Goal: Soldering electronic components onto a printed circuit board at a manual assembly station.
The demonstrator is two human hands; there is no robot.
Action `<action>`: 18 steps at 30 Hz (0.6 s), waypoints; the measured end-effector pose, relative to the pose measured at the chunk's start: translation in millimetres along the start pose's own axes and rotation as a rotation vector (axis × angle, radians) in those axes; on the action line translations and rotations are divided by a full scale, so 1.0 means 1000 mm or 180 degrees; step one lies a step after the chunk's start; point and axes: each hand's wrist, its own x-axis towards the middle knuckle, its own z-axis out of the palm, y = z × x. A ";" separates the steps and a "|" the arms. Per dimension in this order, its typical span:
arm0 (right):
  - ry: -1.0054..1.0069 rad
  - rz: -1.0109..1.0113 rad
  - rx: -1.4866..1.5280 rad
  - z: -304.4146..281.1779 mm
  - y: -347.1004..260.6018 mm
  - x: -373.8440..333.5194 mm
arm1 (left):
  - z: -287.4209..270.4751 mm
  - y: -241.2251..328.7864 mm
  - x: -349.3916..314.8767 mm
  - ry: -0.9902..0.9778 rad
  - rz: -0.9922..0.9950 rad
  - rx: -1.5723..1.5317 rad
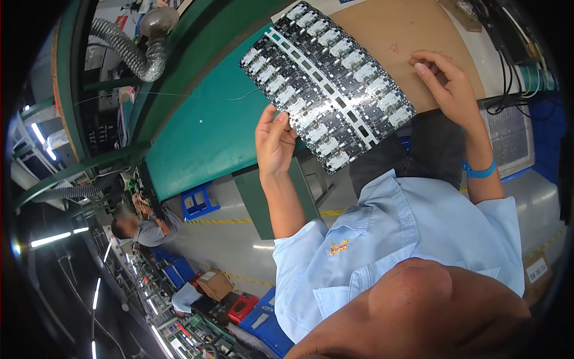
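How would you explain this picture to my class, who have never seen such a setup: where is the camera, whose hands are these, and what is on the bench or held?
There is no robot here, just a person's two bare hands. The camera is worn on that person's head and looks down, so their blue shirt shows below; its wide fisheye lens bends straight edges. The left hand pinches the edge of a black-and-silver circuit panel. The right hand is apart from the panel, its fingers loosely bent and seemingly empty; that wrist wears a blue band. On the bench are a green mat and a brown sheet; the panel hides part of both.
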 end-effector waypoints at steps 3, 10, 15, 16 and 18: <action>-0.0037 0.0011 0.0062 0.000 -0.002 0.002 | 0.008 0.000 -0.001 -0.0026 -0.0014 0.0037; -0.0132 0.0092 0.0039 0.003 -0.004 0.003 | 0.021 0.008 -0.003 -0.0288 -0.0154 0.0223; -0.0151 -0.0009 -0.0004 0.000 -0.001 0.003 | 0.022 0.002 -0.002 -0.0257 -0.0146 0.0291; -0.0097 -0.0048 0.0025 0.001 -0.001 0.002 | 0.021 0.002 -0.002 -0.0259 -0.0155 0.0335; -0.0016 -0.0087 0.0054 0.002 -0.001 0.002 | 0.019 0.002 -0.001 -0.0283 -0.0164 0.0391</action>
